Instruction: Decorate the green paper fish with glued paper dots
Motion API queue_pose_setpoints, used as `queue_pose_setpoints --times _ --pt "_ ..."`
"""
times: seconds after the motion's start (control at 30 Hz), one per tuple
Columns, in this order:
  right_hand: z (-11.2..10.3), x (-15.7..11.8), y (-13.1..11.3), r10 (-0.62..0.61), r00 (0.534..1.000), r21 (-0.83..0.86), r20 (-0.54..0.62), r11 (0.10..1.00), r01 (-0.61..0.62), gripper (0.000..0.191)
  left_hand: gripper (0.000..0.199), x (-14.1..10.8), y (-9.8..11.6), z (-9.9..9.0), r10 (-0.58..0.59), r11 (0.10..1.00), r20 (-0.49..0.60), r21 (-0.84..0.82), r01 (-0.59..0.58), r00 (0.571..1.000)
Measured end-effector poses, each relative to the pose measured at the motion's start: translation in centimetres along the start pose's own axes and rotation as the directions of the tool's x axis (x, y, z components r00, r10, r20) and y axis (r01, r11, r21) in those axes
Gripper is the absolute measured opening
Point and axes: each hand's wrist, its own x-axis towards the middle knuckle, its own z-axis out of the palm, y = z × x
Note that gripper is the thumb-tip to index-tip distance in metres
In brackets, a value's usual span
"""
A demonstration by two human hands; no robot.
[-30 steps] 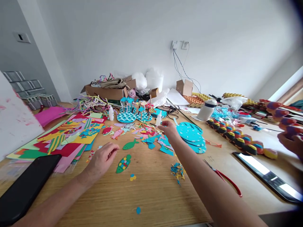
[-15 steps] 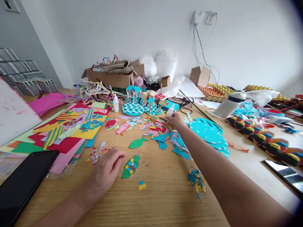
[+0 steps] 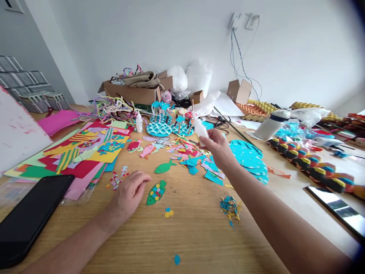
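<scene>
My right hand (image 3: 218, 146) is closed around a white glue bottle (image 3: 201, 131), held upright above the paper scraps. My left hand (image 3: 128, 194) rests on the table with its fingers curled together, and I see nothing in them. Just right of it lies a green paper fish (image 3: 156, 192) covered with coloured dots. A plain green paper fish (image 3: 165, 166) is a little farther back. Several loose blue and yellow paper dots (image 3: 169, 213) lie in front of the dotted fish, and a single blue dot (image 3: 177, 259) is near the front edge.
Coloured paper sheets (image 3: 82, 167) and a black phone (image 3: 34, 217) are at left. A second glue bottle (image 3: 139, 123) stands beside wavy blue paper models (image 3: 159, 129). Right of my arm are blue paper shapes (image 3: 246, 156), a tumbler (image 3: 270, 125) and another phone (image 3: 339, 209).
My right hand has lifted the glue bottle and drawn it nearer. My left hand has stayed in about the same place. The single blue dot has come into view at the front.
</scene>
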Motion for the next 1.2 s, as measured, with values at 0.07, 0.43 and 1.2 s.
queue_pose_setpoints --times 0.07,0.43,1.2 --pt "0.6 -2.9 -1.7 0.079 0.986 0.161 0.147 0.982 -0.102 0.024 0.023 0.0 0.0 0.0 0.018 1.0 0.037 -0.009 -0.018 0.999" --pt "2.9 -5.7 -2.3 0.265 0.884 0.607 0.386 0.649 -0.46 0.025 0.033 -2.0 0.9 -1.2 0.048 0.998 0.24 0.016 -0.054 0.97" --pt "6.6 -8.5 -2.3 -0.046 0.959 0.282 0.279 0.959 -0.036 0.027 0.038 -3.1 2.0 -1.0 0.12 0.988 0.223 0.065 -0.138 0.967"
